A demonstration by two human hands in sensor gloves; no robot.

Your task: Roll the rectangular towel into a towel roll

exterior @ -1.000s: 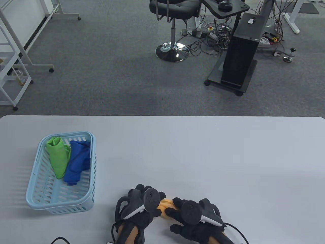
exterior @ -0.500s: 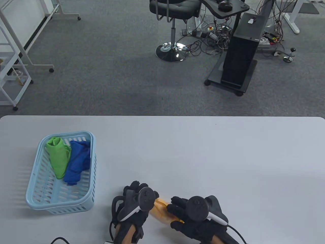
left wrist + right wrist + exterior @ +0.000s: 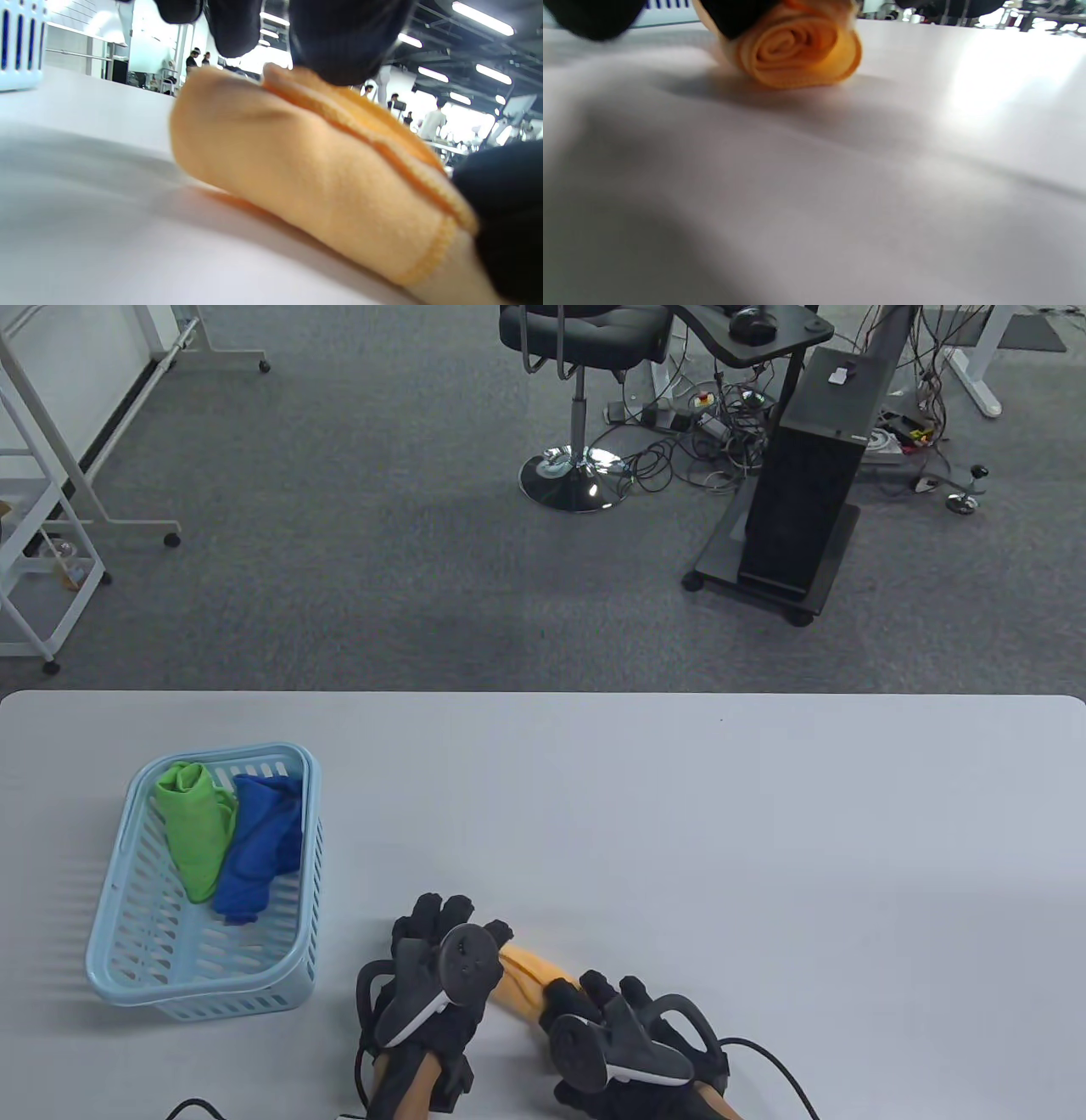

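An orange towel roll (image 3: 526,977) lies slanted on the white table (image 3: 679,831) near the front edge. My left hand (image 3: 458,933) rests its fingers on the roll's upper-left end. My right hand (image 3: 587,997) holds the lower-right end. In the left wrist view the roll (image 3: 314,169) lies on the table with my left fingertips (image 3: 343,46) pressing on top. In the right wrist view the roll's spiral end (image 3: 797,48) faces the camera, with my right fingers (image 3: 738,15) over it. Most of the roll is hidden under the hands in the table view.
A light blue basket (image 3: 310,848) stands at the left of the table and holds a green towel roll (image 3: 195,831) and a blue towel roll (image 3: 259,848). A black cable (image 3: 191,1107) lies at the front edge. Beyond the table are an office chair (image 3: 577,356) and a stand (image 3: 797,475).
Both hands shifted left and the roll turned from level to slanted. My right hand dropped toward the front edge and twisted; more of the orange roll shows between the hands.
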